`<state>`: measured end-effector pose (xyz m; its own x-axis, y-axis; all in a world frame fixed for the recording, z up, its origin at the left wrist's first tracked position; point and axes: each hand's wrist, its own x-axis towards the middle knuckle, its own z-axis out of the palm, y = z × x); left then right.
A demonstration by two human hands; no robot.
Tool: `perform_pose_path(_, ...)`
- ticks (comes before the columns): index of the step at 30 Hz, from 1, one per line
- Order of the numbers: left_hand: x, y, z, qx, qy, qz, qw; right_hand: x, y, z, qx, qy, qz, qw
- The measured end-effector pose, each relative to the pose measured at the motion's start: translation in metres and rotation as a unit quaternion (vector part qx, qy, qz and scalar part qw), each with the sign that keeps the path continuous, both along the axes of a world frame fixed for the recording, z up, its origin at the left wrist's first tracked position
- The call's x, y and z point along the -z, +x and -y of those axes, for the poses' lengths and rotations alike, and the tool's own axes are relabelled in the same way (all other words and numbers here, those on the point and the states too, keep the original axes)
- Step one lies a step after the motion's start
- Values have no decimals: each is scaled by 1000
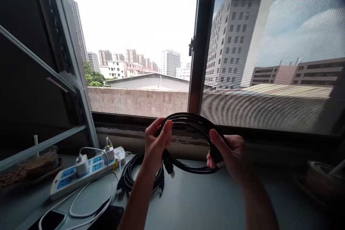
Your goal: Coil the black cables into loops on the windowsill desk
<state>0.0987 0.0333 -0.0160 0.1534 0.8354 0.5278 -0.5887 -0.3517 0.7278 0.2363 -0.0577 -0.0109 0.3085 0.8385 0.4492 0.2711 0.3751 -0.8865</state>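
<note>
A coiled black cable (192,116) is held up above the desk between both hands, its loops forming an oval. My left hand (159,138) is closed round the left side of the coil, thumb on top. On the right side, my right hand (226,152) grips the loops together with what looks like a connector end. A dark plug with a pale tip (169,167) hangs from the coil just below my left hand. Behind my left forearm, a second coiled black cable (132,167) lies on the desk, partly hidden.
A white power strip (88,170) with blue sockets and plugged-in chargers stands at the left, white cords trailing on the grey desk (199,201). A phone (51,219) lies at front left. Cups (323,176) stand at both sides. A metal frame (78,61) and a window are behind.
</note>
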Motion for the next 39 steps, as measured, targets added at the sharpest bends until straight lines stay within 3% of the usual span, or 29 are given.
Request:
perform_pose_path(4, 1, -1, -1, -28, 10, -11, 1000, 1, 5, -2, -3, 37, 18, 999)
perform_pose_path(7, 0, -1, -2, -54, 0, -30, 998, 3, 8, -5, 84, 99, 88, 988)
perform_pose_path(12, -3, -3, -1, -57, -57, -54, 995, 4, 7, -7, 186, 196, 241, 932)
perform_pose_path(16, -4, -3, 2, -42, -79, -45, 995, 6, 5, -12, 200, 244, 287, 905)
perform_pose_path(21, -4, 2, 9, -46, -121, -13, 992, 14, 7, -26, 170, 251, 239, 922)
perform_pose_path(25, -8, 0, 14, 23, -108, -70, 991, 17, 13, -33, 177, 251, 222, 925)
perform_pose_path(31, -12, -14, 17, 161, 19, -241, 957, 12, 20, -25, 229, 299, 197, 905)
perform_pose_path(36, -12, -17, 22, 216, 64, -307, 925, 11, 23, -22, 258, 308, 162, 901)
perform_pose_path(39, -7, -11, 23, 196, 85, -312, 926, 12, 29, -24, 274, 302, 152, 900)
